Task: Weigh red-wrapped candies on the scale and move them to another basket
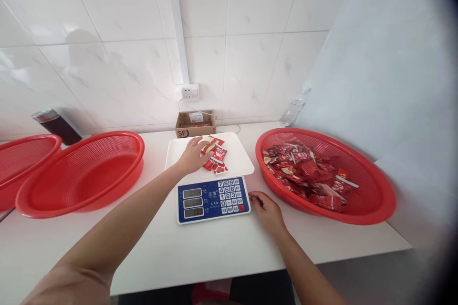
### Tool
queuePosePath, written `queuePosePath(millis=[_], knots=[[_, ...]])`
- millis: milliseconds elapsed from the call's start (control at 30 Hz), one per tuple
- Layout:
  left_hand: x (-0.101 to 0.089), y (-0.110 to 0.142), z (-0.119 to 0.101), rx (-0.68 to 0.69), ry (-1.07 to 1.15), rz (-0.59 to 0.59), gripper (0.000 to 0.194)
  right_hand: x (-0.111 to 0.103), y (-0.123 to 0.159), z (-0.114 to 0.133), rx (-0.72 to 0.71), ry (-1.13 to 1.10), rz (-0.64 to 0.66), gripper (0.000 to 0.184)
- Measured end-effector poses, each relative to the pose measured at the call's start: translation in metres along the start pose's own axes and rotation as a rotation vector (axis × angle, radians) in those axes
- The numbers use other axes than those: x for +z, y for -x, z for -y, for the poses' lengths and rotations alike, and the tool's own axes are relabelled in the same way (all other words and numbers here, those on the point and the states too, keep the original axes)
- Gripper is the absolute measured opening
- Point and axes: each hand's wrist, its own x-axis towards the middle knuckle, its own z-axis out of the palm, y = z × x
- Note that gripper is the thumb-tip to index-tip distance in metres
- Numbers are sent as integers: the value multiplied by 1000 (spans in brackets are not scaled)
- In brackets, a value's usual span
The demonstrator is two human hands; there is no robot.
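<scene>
A white digital scale with a blue keypad panel stands on the table before me. On its pan lies a small pile of red snack packets, some with white or green patterns. My left hand reaches over the pan, thumb and fingers around the pile's left side; part of the pile is hidden beneath it. At the lower right edge of the scale is my right hand, its fingers curled against the side of the keypad, with nothing visible in them.
To the right stands a red basket with many red packets. Another red basket and part of a third are at left. Behind are a cardboard box, a dark flask and a clear plastic bottle.
</scene>
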Motion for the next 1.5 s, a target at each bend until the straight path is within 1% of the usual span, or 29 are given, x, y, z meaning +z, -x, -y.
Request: queuePosePath(millis=[133, 300, 567, 833, 1067, 1300, 1400, 1500], knots=[[6, -8, 1, -8, -31, 6, 41, -1, 0, 1, 5, 0, 11, 24], [9, -10, 4, -18, -38, -6, 37, -1, 1, 1, 19, -3, 2, 23], [10, -10, 13, -12, -46, -40, 32, -1, 1, 1, 8, -18, 1, 23], [9, -8, 19, -39, -59, -44, 34, -2, 1, 3, 17, -2, -9, 23], [9, -6, 19, -53, -60, -29, 34, -2, 0, 0, 29, -5, 21, 24], [7, -6, 16, -85, -72, 7, 35, -2, 1, 3, 36, 8, 28, 25], [8, -8, 11, -92, -75, 20, 40, -2, 1, 3, 42, 4, 36, 26], [13, -12, 3, -89, -80, 55, 55, -2, 1, 2, 40, -8, 36, 25]])
